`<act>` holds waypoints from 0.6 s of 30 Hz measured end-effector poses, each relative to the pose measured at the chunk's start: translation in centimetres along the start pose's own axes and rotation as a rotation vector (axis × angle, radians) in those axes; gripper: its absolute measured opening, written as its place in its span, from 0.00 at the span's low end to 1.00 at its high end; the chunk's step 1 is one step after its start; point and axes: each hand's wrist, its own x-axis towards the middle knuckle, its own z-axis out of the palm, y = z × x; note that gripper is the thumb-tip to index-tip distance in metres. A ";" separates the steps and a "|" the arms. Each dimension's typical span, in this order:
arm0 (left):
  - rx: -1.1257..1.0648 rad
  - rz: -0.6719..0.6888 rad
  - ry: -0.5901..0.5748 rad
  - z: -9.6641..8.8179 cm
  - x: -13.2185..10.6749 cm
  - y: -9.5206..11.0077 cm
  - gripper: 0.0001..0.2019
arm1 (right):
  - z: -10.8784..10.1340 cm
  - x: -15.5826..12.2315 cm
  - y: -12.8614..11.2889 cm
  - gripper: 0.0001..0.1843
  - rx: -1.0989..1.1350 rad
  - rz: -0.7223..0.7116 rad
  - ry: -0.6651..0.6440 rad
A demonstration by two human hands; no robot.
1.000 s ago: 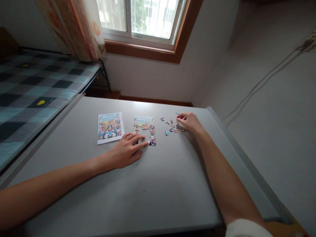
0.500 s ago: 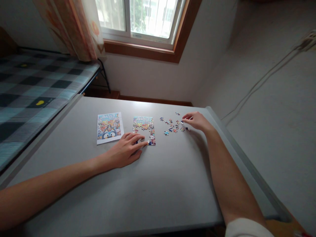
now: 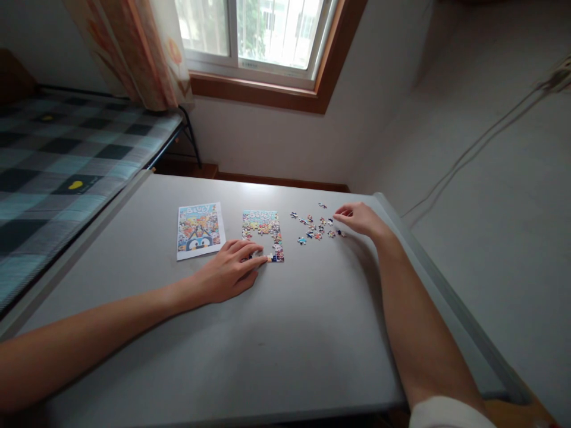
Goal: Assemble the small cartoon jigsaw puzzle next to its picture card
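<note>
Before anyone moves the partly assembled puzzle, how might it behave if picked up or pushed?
The puzzle would probably sag or come apart, since jigsaw edges surround an open gap. It is likely light, as it looks thin. Pushed, it should slide rather than tip, lying flat on the table.

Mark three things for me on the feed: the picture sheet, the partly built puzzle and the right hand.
Picture sheet [image 3: 200, 229], head view: middle of its printed side.
Partly built puzzle [image 3: 262, 223], head view: joined pieces just above its gap.
Right hand [image 3: 360, 218], head view: back of the hand.
</note>
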 end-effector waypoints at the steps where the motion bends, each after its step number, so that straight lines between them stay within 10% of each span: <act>1: 0.001 -0.001 0.001 0.0 0.0 0.0 0.19 | 0.2 0.1 0.3 0.11 -0.010 0.006 0.041; 18: -0.033 0.008 0.027 -0.1 0.1 0.1 0.16 | 4.0 0.9 2.9 0.16 -0.022 0.090 0.600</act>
